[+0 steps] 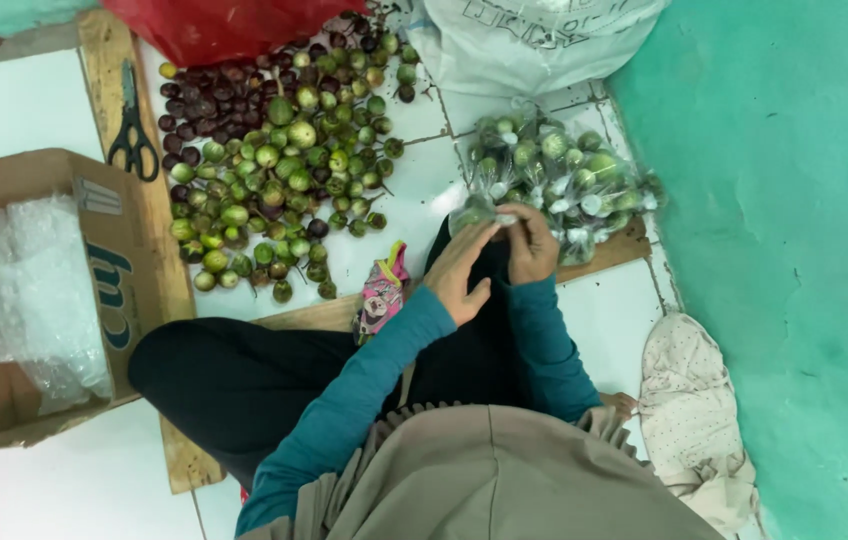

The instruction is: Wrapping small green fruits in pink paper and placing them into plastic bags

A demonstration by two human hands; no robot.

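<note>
Bagged fruit (484, 212), a small clear packet, sat pinched between both hands just before the heap of filled packets (569, 180). Left of that heap lay loose green and purple fruit (274, 170); the left hand (459, 272) cupped half-open, the right hand (529, 248) curled tight nearest the heap, with a green wall (794, 200) beyond.

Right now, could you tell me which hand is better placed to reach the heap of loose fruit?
Probably the left hand: the loose fruit heap lies on its side, with bare tile between. The right hand sits beside the pile of bagged fruit, farther from the heap.
</note>
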